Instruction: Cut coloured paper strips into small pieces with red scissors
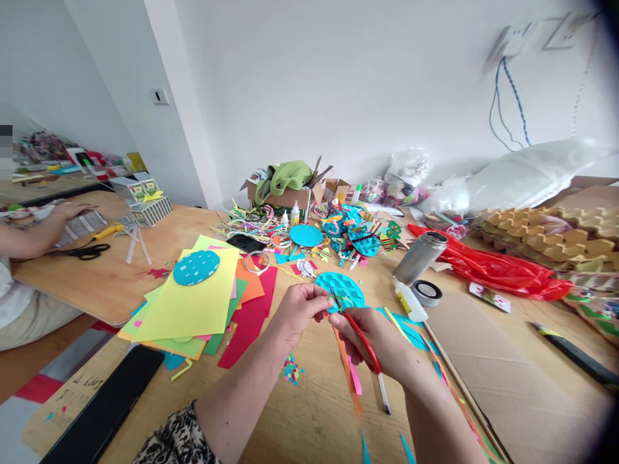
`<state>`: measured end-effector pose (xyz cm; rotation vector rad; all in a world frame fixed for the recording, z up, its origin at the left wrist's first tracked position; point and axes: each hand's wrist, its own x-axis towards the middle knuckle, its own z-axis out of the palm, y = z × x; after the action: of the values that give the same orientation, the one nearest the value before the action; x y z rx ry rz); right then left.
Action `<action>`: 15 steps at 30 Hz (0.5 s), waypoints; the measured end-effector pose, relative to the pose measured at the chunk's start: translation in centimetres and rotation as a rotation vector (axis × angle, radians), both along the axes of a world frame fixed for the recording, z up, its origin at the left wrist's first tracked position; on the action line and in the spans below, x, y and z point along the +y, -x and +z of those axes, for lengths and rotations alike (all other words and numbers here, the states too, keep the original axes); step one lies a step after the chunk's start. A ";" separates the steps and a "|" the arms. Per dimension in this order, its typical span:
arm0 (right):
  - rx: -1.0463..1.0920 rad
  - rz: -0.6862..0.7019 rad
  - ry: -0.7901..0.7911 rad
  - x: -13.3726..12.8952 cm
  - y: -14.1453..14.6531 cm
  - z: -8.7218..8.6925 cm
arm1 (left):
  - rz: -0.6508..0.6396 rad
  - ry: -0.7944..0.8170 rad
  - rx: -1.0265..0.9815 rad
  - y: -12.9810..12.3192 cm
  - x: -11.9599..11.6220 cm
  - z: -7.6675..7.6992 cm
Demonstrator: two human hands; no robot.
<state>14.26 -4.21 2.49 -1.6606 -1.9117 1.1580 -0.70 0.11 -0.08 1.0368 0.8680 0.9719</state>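
Note:
My right hand (370, 338) is closed around red-handled scissors (362, 338), whose blades point up and away to the left. My left hand (300, 308) pinches a small bit of coloured paper beside the blades, and its exact shape is too small to make out. Just behind both hands lies a blue paper disc (342, 283) with a raised pattern, partly hidden by them. Below the hands on the wood sit a heap of tiny coloured paper dots (291, 370), orange and pink paper strips (354, 377) and a pen (383, 393).
At left lies stacked coloured paper (188, 312) bearing a patterned blue disc (196, 267). A glue bottle (410, 301), steel flask (420, 258) and cardboard sheet (483, 361) occupy the right. Craft scraps pile up behind. Another person's arm (41, 232) rests at far left.

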 end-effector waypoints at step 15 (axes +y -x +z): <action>-0.025 0.013 -0.006 0.0 -0.1 0.0 | -0.010 -0.035 0.019 0.3 0.1 0.2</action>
<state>14.38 -4.20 2.48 -1.6690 -1.9424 1.1407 -1.04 0.19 0.13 1.0809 0.8637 0.9731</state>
